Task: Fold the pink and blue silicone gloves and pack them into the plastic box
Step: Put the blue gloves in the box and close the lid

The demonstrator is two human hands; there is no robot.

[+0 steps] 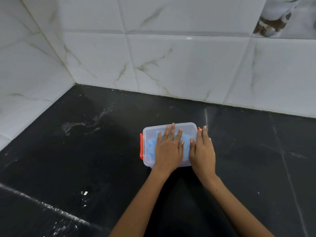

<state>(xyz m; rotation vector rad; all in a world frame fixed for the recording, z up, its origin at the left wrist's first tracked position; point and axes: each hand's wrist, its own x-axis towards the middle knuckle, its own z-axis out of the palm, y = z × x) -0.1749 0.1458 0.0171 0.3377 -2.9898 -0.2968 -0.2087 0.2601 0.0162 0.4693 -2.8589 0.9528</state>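
Observation:
A clear plastic box [150,132] with orange side clips [141,146] sits on the black counter, its translucent lid on top. Folded blue glove material [150,146] shows through the lid; no pink glove is visible. My left hand [169,147] lies flat on the lid, fingers spread. My right hand [202,151] rests flat over the box's right edge, fingers straight and pointing toward the wall, covering most of the right clip [198,128].
The black stone counter [85,159] has white scuffs and small white scraps [85,193] at the front left. White marble-patterned wall tiles [171,65] form a corner at the back and left.

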